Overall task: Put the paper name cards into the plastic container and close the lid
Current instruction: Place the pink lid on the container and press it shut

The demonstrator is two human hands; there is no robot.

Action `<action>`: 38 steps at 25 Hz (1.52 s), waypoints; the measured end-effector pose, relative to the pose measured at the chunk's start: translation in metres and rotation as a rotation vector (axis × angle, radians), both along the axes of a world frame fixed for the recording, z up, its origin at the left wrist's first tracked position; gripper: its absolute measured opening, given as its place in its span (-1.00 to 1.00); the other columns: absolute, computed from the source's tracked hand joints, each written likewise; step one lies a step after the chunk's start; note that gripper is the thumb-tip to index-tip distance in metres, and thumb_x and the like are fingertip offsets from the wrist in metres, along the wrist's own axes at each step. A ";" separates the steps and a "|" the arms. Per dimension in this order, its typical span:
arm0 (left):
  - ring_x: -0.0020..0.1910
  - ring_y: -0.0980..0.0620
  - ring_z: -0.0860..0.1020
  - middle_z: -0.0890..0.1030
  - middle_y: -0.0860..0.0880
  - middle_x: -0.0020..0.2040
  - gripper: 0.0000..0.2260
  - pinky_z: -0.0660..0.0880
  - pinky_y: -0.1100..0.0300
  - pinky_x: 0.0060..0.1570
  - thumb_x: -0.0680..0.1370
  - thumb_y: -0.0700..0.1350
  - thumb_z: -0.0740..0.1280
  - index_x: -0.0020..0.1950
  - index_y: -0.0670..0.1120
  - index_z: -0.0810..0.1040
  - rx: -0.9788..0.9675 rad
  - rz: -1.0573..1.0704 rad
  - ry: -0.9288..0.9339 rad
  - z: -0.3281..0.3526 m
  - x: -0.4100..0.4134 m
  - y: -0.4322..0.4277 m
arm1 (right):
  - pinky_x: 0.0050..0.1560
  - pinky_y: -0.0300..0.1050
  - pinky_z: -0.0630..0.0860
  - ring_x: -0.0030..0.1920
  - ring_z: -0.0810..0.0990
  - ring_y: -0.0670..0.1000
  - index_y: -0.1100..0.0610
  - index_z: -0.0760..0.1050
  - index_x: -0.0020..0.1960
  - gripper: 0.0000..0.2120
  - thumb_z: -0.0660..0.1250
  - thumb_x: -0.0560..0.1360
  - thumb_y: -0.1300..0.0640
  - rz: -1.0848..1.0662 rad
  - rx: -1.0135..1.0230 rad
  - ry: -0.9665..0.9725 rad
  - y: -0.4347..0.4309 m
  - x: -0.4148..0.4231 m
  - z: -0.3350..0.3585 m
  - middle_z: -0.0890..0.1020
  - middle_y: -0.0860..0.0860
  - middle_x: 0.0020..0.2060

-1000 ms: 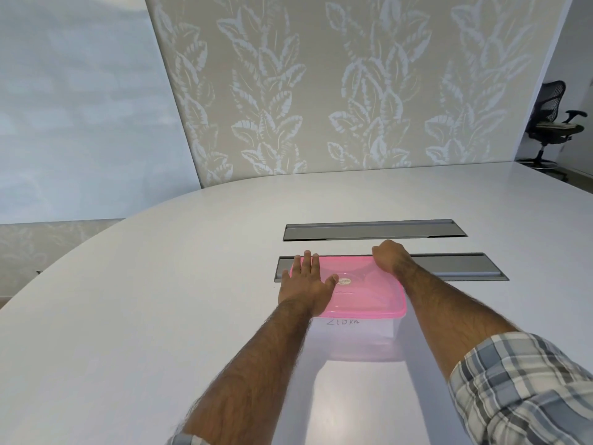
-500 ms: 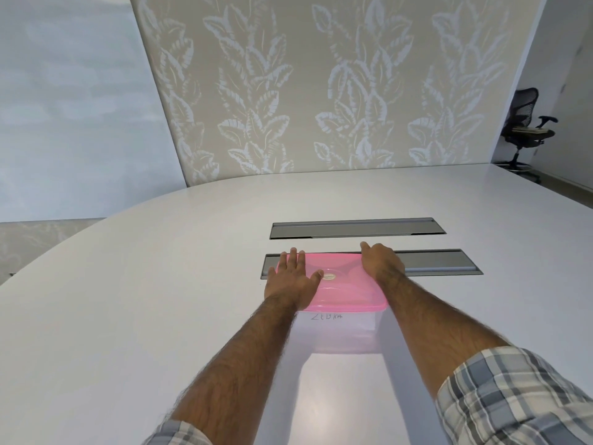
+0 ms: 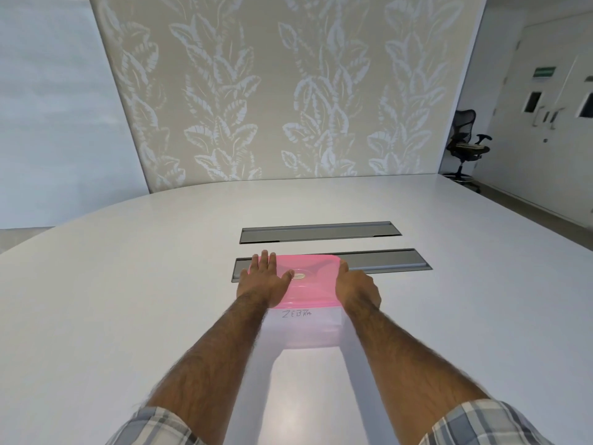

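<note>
Now the pink lid [image 3: 313, 289] sits on the clear container [image 3: 308, 332] in the middle of the table [image 3: 128, 316].
The left hand [image 3: 266, 279] lies flat on the lid's left half, fingers straight. The right hand [image 3: 356, 285] curls its fingers down over the right edge, thumb on top. Handwritten ZEBRA lettering [image 3: 296, 313] shows at the container's near wall.

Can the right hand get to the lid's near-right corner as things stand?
Probably yes. The right hand rests on the right edge of the pink lid, and the near-right corner sits bare just beside its wrist. The left hand lies flat on the left part, out of the way.
</note>
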State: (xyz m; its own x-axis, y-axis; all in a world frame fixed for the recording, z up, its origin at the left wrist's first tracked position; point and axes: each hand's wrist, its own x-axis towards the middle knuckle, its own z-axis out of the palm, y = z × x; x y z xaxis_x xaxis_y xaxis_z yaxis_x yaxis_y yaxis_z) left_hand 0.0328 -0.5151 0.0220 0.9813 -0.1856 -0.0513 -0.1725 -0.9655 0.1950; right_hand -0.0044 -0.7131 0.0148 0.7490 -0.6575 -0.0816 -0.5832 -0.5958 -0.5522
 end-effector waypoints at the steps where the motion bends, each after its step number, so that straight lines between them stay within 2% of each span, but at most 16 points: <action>1: 0.63 -0.05 -0.18 -0.20 -0.02 0.65 -0.30 -0.02 -0.12 0.56 0.62 0.31 -0.14 0.65 -0.05 -0.16 0.000 -0.002 0.001 0.000 0.000 0.000 | 0.24 0.05 0.45 0.25 0.57 0.21 0.23 0.52 0.30 -0.28 -0.12 0.62 -0.29 0.005 -0.002 -0.022 0.000 -0.002 -0.002 0.58 0.18 0.27; 6: 0.63 -0.05 -0.19 -0.20 -0.03 0.65 -0.30 -0.03 -0.11 0.56 0.63 0.30 -0.14 0.65 -0.06 -0.17 -0.008 -0.009 0.004 0.001 -0.001 0.001 | 0.19 0.04 0.49 0.22 0.59 0.20 0.19 0.55 0.25 -0.40 -0.07 0.65 -0.20 0.016 -0.027 -0.039 0.000 -0.004 -0.001 0.61 0.16 0.24; 11: 0.63 -0.06 -0.18 -0.19 -0.04 0.65 -0.30 -0.03 -0.12 0.56 0.63 0.30 -0.14 0.65 -0.06 -0.16 -0.004 -0.017 -0.002 0.000 -0.001 0.002 | -0.05 -0.01 0.56 0.05 0.64 0.15 0.16 0.49 0.20 -0.73 0.12 0.62 0.09 0.101 -0.367 -0.080 0.015 0.000 0.010 0.57 0.11 0.11; 12: 0.63 -0.06 -0.18 -0.19 -0.04 0.65 -0.30 -0.03 -0.12 0.56 0.63 0.30 -0.13 0.65 -0.06 -0.16 -0.004 -0.018 -0.003 0.000 -0.001 0.002 | -0.03 0.00 0.55 0.07 0.62 0.14 0.16 0.48 0.22 -0.73 0.13 0.61 0.10 0.180 -0.450 -0.108 0.016 0.003 0.011 0.55 0.11 0.13; 14: 0.63 -0.06 -0.18 -0.19 -0.04 0.65 -0.31 -0.04 -0.12 0.56 0.63 0.30 -0.13 0.65 -0.04 -0.15 -0.007 -0.016 -0.002 -0.001 0.000 0.002 | 0.18 0.09 0.46 0.22 0.53 0.16 0.15 0.45 0.32 -0.61 0.09 0.63 -0.04 0.392 -0.548 -0.125 0.020 0.011 0.009 0.52 0.14 0.25; 17: 0.63 -0.05 -0.18 -0.19 -0.03 0.65 -0.33 -0.04 -0.12 0.56 0.63 0.30 -0.13 0.65 0.00 -0.15 -0.008 -0.018 0.001 -0.001 0.002 0.002 | 0.50 0.21 0.13 0.53 0.20 0.18 0.09 0.21 0.55 -0.41 -0.07 0.63 -0.21 0.632 -0.498 -0.040 0.031 0.020 0.007 0.24 0.14 0.55; 19: 0.63 -0.05 -0.18 -0.20 -0.02 0.65 -0.35 -0.04 -0.12 0.56 0.64 0.29 -0.15 0.65 0.01 -0.16 -0.002 -0.015 0.003 -0.001 0.002 0.001 | 0.55 0.23 -0.06 0.60 -0.01 0.16 0.04 0.04 0.61 -0.33 -0.17 0.61 -0.28 0.684 -0.466 0.022 0.036 0.023 0.003 0.05 0.09 0.61; 21: 0.63 -0.05 -0.18 -0.20 -0.02 0.65 -0.37 -0.04 -0.12 0.56 0.65 0.26 -0.17 0.65 0.01 -0.16 0.004 -0.017 0.001 -0.001 0.002 0.002 | 0.54 0.22 -0.14 0.61 -0.10 0.14 0.03 -0.03 0.62 -0.26 -0.23 0.57 -0.36 0.686 -0.448 0.048 0.038 0.025 0.000 -0.04 0.07 0.62; 23: 0.63 -0.06 -0.18 -0.20 -0.03 0.65 -0.38 -0.04 -0.13 0.56 0.66 0.25 -0.18 0.65 0.01 -0.17 0.009 -0.020 0.006 -0.002 0.002 0.002 | 0.54 0.21 -0.17 0.61 -0.12 0.14 0.03 -0.06 0.63 -0.23 -0.26 0.56 -0.38 0.682 -0.444 0.062 0.037 0.024 -0.001 -0.07 0.07 0.62; 26: 0.63 -0.05 -0.19 -0.21 -0.02 0.65 -0.37 -0.06 -0.13 0.56 0.65 0.26 -0.17 0.65 0.00 -0.17 -0.003 -0.014 0.015 0.000 0.002 0.002 | 0.55 0.21 -0.16 0.61 -0.13 0.13 0.02 -0.08 0.63 -0.29 -0.24 0.59 -0.32 0.682 -0.461 0.067 0.036 0.025 -0.001 -0.07 0.07 0.62; 34: 0.63 -0.08 -0.17 -0.16 -0.08 0.65 -0.32 -0.13 -0.13 0.57 0.64 0.29 -0.17 0.66 -0.06 -0.10 -0.027 -0.019 0.001 0.008 -0.002 0.002 | 0.58 0.13 -0.09 0.61 -0.02 0.12 0.14 0.01 0.62 -0.22 -0.22 0.58 -0.34 0.638 -0.430 0.009 0.039 0.018 0.007 0.05 0.12 0.61; 38: 0.63 -0.07 -0.16 -0.14 -0.09 0.65 -0.31 -0.16 -0.10 0.57 0.65 0.29 -0.14 0.65 -0.10 -0.08 -0.025 -0.029 -0.034 0.011 -0.007 0.006 | 0.58 0.12 -0.08 0.61 -0.04 0.14 0.14 -0.02 0.62 -0.24 -0.19 0.60 -0.33 0.633 -0.412 0.018 0.035 0.011 0.012 0.02 0.14 0.61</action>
State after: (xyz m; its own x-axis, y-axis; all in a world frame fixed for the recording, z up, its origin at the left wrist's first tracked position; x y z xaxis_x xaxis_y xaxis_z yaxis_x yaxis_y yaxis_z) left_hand 0.0261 -0.5087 0.0326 0.9766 -0.2147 -0.0131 -0.2071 -0.9549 0.2127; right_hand 0.0070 -0.6778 0.0270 0.9947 -0.0825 0.0617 -0.0682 -0.9761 -0.2062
